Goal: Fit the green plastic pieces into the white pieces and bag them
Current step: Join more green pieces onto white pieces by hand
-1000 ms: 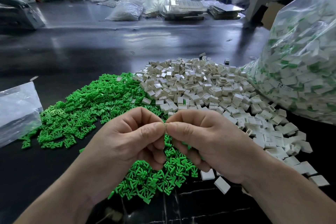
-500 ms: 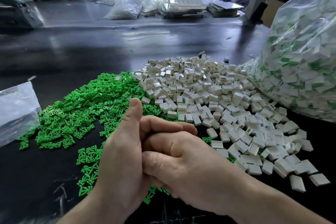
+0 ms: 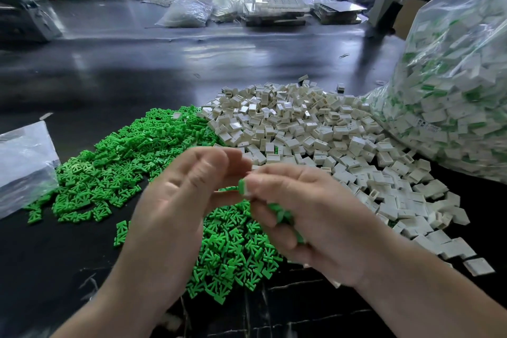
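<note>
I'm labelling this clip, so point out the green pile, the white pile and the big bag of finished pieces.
green pile (image 3: 123, 167), head view, middle of the heap
white pile (image 3: 315, 129), head view, middle of the heap
big bag (image 3: 452, 90), head view, its clear side wall

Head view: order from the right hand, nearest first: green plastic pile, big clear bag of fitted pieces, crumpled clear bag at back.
1. Green plastic pile, under the right hand.
2. Big clear bag, right side.
3. Crumpled clear bag, far back.

Dark glossy worktable (image 3: 137, 68) carries a green-piece heap (image 3: 131, 162), an adjoining white-piece heap (image 3: 315, 129), a filled clear bag (image 3: 452, 96) at right — flat clear bag (image 3: 22, 162) at left.
</note>
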`<state>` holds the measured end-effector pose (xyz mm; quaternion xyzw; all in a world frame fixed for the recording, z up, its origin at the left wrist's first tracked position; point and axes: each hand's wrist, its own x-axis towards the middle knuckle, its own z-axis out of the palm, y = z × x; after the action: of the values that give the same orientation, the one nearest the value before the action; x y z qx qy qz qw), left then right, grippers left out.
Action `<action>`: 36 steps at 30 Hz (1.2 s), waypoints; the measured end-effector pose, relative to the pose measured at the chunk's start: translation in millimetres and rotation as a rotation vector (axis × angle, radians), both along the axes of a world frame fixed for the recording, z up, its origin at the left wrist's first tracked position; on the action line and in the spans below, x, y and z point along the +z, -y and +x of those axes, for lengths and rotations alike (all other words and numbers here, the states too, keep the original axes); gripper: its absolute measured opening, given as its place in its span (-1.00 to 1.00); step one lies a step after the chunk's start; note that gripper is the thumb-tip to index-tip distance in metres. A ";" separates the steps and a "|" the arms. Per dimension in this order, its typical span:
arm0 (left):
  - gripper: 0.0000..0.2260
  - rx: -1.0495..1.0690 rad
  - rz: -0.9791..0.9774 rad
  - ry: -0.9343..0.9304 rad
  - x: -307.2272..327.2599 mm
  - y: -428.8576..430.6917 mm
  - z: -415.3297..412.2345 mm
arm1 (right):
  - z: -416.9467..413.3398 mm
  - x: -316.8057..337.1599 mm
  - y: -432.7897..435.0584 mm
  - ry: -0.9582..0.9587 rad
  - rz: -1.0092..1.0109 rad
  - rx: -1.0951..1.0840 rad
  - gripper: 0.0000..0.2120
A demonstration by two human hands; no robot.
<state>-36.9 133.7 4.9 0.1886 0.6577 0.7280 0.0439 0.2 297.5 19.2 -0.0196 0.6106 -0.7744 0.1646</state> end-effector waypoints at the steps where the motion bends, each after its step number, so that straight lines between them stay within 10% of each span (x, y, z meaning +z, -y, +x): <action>1: -0.84 0.027 -0.067 -0.067 2.0 2.5 0.3 | -2.4 -0.5 -5.1 0.015 -0.041 -0.020 -0.86; 13: -0.81 0.146 -0.404 -0.345 5.4 6.3 6.6 | -8.8 -9.6 -11.6 0.078 -0.137 0.072 -0.80; 19: -0.89 0.294 -0.524 -0.390 2.9 10.3 3.6 | -18.6 -9.1 -26.7 0.038 -0.597 0.214 -0.93; 25: -0.25 0.162 -1.297 -0.406 -9.8 10.4 -5.9 | -25.8 -8.6 -43.1 0.057 -0.682 -0.055 -0.87; 28: -0.17 0.073 -1.469 -0.393 -14.6 3.9 -5.1 | -28.8 -10.1 -44.7 0.048 -0.402 -0.173 -0.92; 32: -0.35 0.046 -1.486 -0.435 -12.7 2.6 -8.1 | -28.2 -17.9 -43.8 -0.330 0.726 -0.395 -0.94; 36: -0.63 0.051 -1.423 -0.474 -10.6 1.4 -7.8 | -32.1 -24.1 -36.4 -0.501 1.333 -0.300 -0.71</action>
<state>-44.7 132.3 -5.7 0.2511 0.9656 0.0675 -0.0043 -32.0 333.9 -4.8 -0.0079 0.9681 -0.2244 -0.1109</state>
